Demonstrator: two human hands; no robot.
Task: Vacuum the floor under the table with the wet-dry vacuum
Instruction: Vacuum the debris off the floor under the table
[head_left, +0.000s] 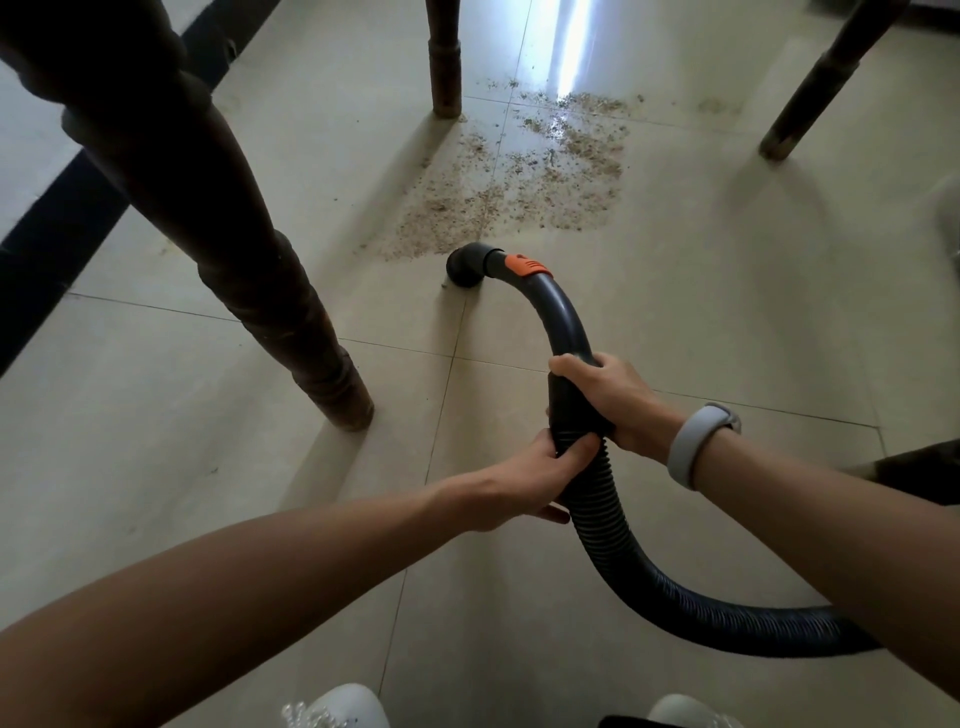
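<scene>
Your right hand (605, 397) grips the curved handle tube (563, 317); your left hand (535, 475) grips the ribbed vacuum hose (623, 561) just behind it. The nozzle (464, 266) rests on the tiled floor (727, 291) at the near edge of the sawdust (519, 182), between the table legs (260, 270).

Floor (675, 322): glossy, smooth tile, reflective. Legs (270, 312): dark wood, worn matt. Debris (519, 171): coarse, grainy, like sawdust. The tube (563, 312) I hold: smooth, semi-gloss plastic with an orange plastic clip (525, 264). Hose (623, 551): ribbed plastic. My wristband (691, 441): matt, rubbery.
</scene>
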